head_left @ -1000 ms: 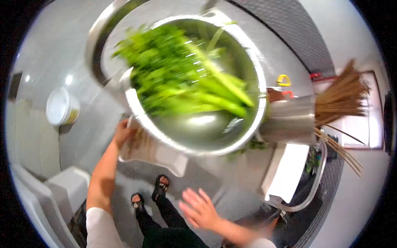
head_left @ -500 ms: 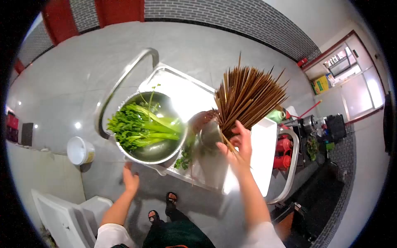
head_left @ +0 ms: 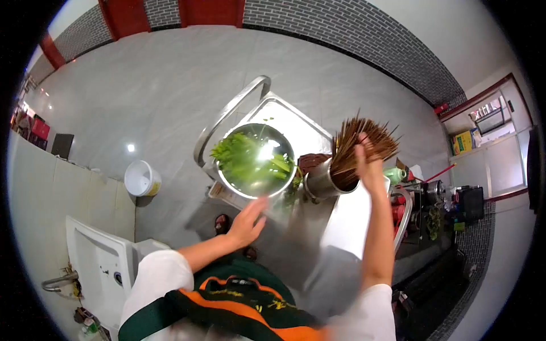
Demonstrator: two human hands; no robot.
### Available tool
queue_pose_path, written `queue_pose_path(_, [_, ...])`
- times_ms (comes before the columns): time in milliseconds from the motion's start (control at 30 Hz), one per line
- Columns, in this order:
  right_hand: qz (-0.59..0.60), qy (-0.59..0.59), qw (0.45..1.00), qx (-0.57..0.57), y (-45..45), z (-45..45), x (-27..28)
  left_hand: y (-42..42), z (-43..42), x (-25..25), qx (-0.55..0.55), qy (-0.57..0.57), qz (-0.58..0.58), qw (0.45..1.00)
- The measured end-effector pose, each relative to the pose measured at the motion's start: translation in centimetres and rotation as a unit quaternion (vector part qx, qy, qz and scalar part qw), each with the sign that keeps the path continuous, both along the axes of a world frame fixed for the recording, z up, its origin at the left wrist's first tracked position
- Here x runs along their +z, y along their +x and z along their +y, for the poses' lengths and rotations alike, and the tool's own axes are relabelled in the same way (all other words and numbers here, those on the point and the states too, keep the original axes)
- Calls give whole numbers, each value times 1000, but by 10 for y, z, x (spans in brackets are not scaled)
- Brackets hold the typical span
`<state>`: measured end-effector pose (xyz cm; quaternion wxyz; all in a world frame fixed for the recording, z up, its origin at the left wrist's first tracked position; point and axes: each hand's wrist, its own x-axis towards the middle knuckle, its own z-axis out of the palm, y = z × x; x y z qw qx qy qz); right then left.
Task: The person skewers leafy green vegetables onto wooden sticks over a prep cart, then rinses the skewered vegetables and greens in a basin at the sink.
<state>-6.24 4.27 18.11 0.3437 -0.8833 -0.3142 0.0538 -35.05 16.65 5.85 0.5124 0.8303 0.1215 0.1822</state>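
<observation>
My right hand [head_left: 370, 164] is at the near right side of a thick bundle of thin brown sticks [head_left: 348, 149], its fingers curled against them. The sticks stand in a tilted metal cylinder [head_left: 322, 183], their ends fanned out past its mouth. My left hand [head_left: 247, 225], slightly blurred, hovers just short of a round metal pot [head_left: 232, 184], fingers apart and holding nothing. Inside the pot lie leafy green stalks [head_left: 239, 150], partly washed out by glare.
Pot and cylinder rest on a metal cart [head_left: 298, 116] with tubular handles [head_left: 230, 111]. A white bucket [head_left: 142, 178] stands on the floor at left, and a white sink [head_left: 102, 261] is at lower left. Cookware [head_left: 435, 193] sits at right.
My right hand has moved from beside the cylinder up onto the sticks. My left hand has come inward towards the pot's near rim. The view has shifted, and the cylinder looks more tilted.
</observation>
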Motion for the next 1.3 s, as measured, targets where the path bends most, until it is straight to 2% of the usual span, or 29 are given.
queue_pose_path(167, [-84, -9, 991, -104, -29, -11, 87, 29, 55, 46, -26, -14, -87, 996])
queue_pose_path(200, [-124, 56, 985, -106, -29, -18, 101, 35, 67, 57, -33, -35, -102, 994])
queue_pose_path(233, [-173, 47, 972, -151, -33, -27, 128, 41, 77, 69, -39, -54, -116, 991])
queue_pose_path(267, [-275, 101, 949, -113, -38, -37, 146, 50, 88, 83, -45, -60, -116, 990])
queue_pose_path(300, [-240, 139, 942, -188, -58, -39, 172, 60, 100, 100, -67, -61, -148, 985])
queue_pose_path(333, [-208, 240, 938, -142, -77, -37, 193, 67, 108, 118, -89, -61, -178, 978])
queue_pose_path(400, [-172, 231, 956, -61, -120, -4, 220, 79, 114, 163, -192, -63, -223, 954])
queue_pose_path(433, [-110, 236, 965, 21, -127, 14, 214, 81, 110, 179, -239, -92, -243, 935])
queue_pose_path(500, [-74, 238, 967, 56, -131, 66, 170, 79, 106, 183, -285, -125, -261, 914])
queue_pose_path(533, [27, 260, 964, 50, -131, 90, 143, 75, 109, 177, -344, -248, -69, 903])
queue_pose_path(567, [124, 282, 951, 35, -132, 114, 116, 72, 116, 170, -382, -357, 124, 844])
queue_pose_path(600, [158, 243, 957, 24, -122, 132, 88, 67, 125, 154, -316, -359, 156, 864])
queue_pose_path(633, [379, 356, 852, 63, -109, 146, 61, 59, 136, 129, -248, -360, 189, 879])
queue_pose_path(667, [485, 403, 769, 105, -85, 155, 18, 45, 149, 92, -150, -364, 183, 901])
queue_pose_path(733, [490, 144, 858, 62, -45, 160, -79, 9, 175, 73, -3, -525, 222, 822])
queue_pose_path(767, [392, 36, 917, 60, -41, 163, -136, -1, 180, 79, 47, -515, 194, 834])
queue_pose_path(800, [283, -68, 955, 56, -46, 171, -173, -15, 183, 76, 81, -530, 187, 823])
queue_pose_path(867, [120, -130, 983, 50, -59, 183, -190, -30, 185, 69, 116, -539, 189, 812])
queue_pose_path(900, [24, -48, 998, 39, -61, 187, -216, -33, 182, 63, 155, -521, 191, 818])
queue_pose_path(933, [29, -48, 998, 40, -56, 189, -222, -34, 179, 57, 194, -502, 191, 821])
queue_pose_path(1000, [126, -162, 973, 107, -43, 197, -230, -28, 172, 43, 217, -460, 214, 834])
queue_pose_path(1033, [94, -182, 972, 114, -43, 201, -225, -24, 168, 34, 211, -461, 207, 837])
queue_pose_path(1067, [96, -184, 971, 115, -43, 200, -217, -21, 163, 28, 204, -462, 199, 839])
queue_pose_path(1133, [166, -35, 982, 85, -38, 190, -196, -11, 156, 20, 205, -465, 205, 837])
queue_pose_path(1167, [192, -21, 979, 67, -33, 183, -189, -6, 154, 15, 196, -430, 201, 858])
queue_pose_path(1233, [168, -9, 985, 30, -31, 165, -142, -2, 153, 7, 188, -394, 199, 877])
queue_pose_path(1267, [82, -10, 996, 19, -29, 152, -127, -1, 153, 4, 198, -344, 209, 893])
queue_pose_path(1300, [51, -23, 998, 0, -26, 139, -115, 0, 152, 3, 208, -294, 219, 907])
